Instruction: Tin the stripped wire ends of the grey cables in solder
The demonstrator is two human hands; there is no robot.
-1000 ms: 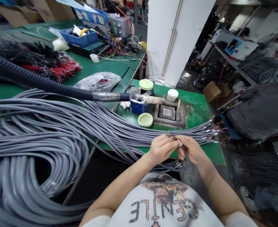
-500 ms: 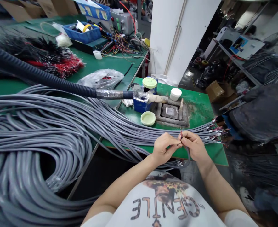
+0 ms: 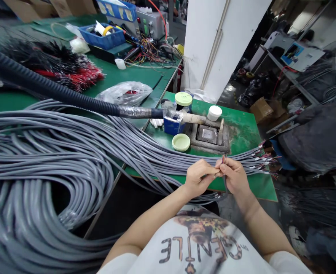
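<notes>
left hand [image 3: 198, 178] and right hand [image 3: 233, 176]: together, both pinching one thin gray cable [image 3: 224, 169] near its wired end | cable: held over the green desk [image 3: 252, 186], beside the long gray cable bundle [image 3: 168, 154] | nearby: metal tray [image 3: 207, 134], green lid [image 3: 181, 142]

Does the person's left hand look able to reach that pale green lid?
Probably yes: the left hand is close, and only the low grey cable bundle lies between it and the pale green lid.
</notes>
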